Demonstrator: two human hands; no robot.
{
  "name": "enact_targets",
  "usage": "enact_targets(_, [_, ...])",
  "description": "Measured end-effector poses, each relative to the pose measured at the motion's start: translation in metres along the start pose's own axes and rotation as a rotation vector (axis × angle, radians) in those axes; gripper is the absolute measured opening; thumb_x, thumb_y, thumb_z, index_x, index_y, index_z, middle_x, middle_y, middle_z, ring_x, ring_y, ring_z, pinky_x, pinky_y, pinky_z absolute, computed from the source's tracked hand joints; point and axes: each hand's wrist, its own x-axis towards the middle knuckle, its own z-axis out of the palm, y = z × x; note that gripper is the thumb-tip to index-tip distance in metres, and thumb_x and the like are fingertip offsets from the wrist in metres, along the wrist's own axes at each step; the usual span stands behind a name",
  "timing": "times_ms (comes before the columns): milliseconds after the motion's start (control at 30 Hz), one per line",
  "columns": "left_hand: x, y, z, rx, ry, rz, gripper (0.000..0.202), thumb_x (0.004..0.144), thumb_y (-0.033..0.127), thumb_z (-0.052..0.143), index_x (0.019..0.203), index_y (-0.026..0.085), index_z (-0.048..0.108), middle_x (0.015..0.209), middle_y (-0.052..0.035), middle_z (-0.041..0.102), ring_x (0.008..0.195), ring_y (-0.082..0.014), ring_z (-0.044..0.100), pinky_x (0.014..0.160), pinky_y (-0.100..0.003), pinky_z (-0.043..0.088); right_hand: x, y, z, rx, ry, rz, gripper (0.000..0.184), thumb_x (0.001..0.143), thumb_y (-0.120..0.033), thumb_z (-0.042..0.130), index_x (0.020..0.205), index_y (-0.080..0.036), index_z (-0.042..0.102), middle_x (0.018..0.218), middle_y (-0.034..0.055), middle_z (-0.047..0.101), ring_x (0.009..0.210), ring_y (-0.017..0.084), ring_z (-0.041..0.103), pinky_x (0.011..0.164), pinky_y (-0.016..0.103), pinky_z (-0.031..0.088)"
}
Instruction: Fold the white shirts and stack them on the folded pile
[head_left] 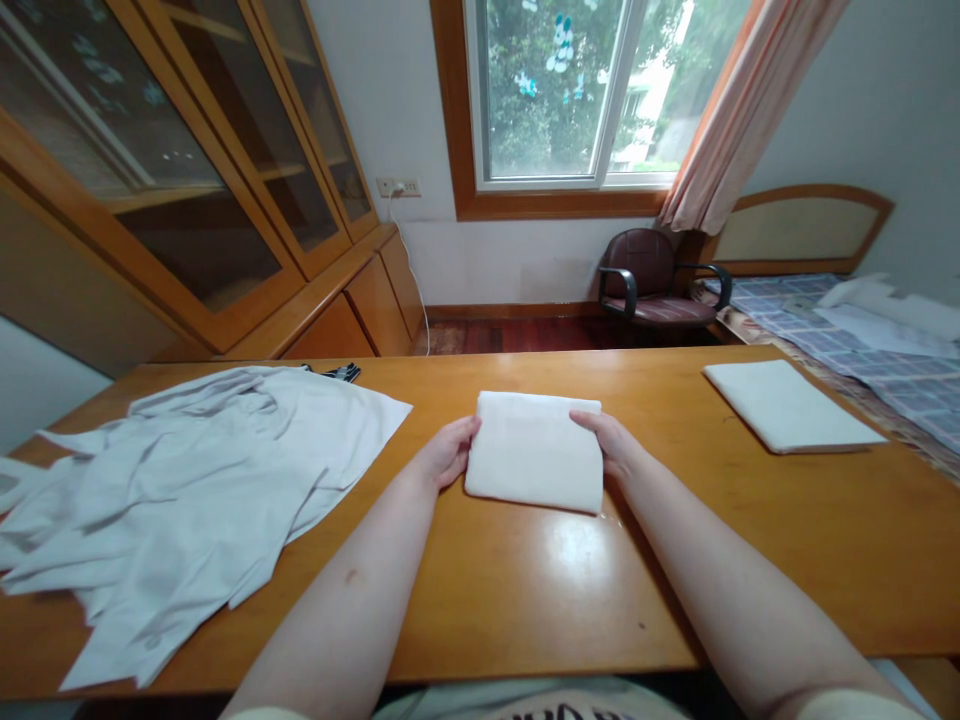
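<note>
A white cloth folded into a neat rectangle (536,455) is held between my two hands, low over the middle of the wooden table (480,590). My left hand (450,452) grips its left edge, with the fingers mostly hidden beside and under it. On the opposite side, my right hand (609,440) has its thumb over the top right corner and its other fingers out of sight underneath. I cannot tell whether the cloth's underside touches the table. To the left lies a crumpled white shirt (202,470), spread loosely.
A second folded white cloth (787,405) rests at the table's right. Something black-and-white striped (341,373) peeks out behind the shirt. Beyond the table stand a glass-fronted cabinet (300,255), a maroon armchair (649,270) and a bed (862,310).
</note>
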Motion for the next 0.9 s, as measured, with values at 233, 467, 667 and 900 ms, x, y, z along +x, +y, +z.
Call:
enact_targets(233, [0.006,-0.006,0.002,0.046,0.181,0.155,0.033,0.068,0.023,0.071,0.098,0.013,0.061,0.083,-0.0086,0.071,0.072,-0.0207,0.067,0.068,-0.032,0.052,-0.004,0.002,0.002,-0.082,-0.228,0.052,0.038,0.067,-0.015,0.065,0.105,-0.011,0.062,0.1,0.013,0.07,0.092,0.024,0.067,0.09,0.038,0.05])
enact_targets(467, [0.012,-0.006,0.002,0.034,0.181,0.337,0.044,0.067,0.024,0.072,0.108,0.016,0.058,0.091,-0.0061,0.07,0.083,-0.021,0.066,0.077,-0.033,0.05,-0.01,0.011,0.015,-0.162,-0.132,-0.009,0.038,0.067,-0.02,0.069,0.104,-0.012,0.062,0.101,0.0127,0.07,0.093,0.026,0.066,0.09,0.042,0.049])
enact_targets(667, [0.016,-0.008,-0.006,-0.026,0.202,0.278,0.025,0.078,0.026,0.061,0.1,0.015,0.061,0.095,-0.0076,0.069,0.082,-0.0172,0.065,0.071,-0.027,0.05,-0.025,-0.012,0.019,-0.248,0.097,-0.18,0.035,0.066,-0.024,0.07,0.099,-0.014,0.064,0.091,0.0106,0.072,0.085,0.028,0.068,0.078,0.039,0.054])
enact_targets(900, [0.016,-0.004,-0.005,-0.066,0.337,0.181,0.014,0.085,0.021,0.052,0.091,0.012,0.061,0.083,-0.0073,0.066,0.069,-0.0117,0.064,0.064,-0.024,0.05,-0.038,-0.095,-0.078,-0.122,0.697,-0.722,0.044,0.062,-0.015,0.066,0.107,-0.015,0.061,0.098,0.0087,0.068,0.08,0.022,0.066,0.069,0.034,0.056])
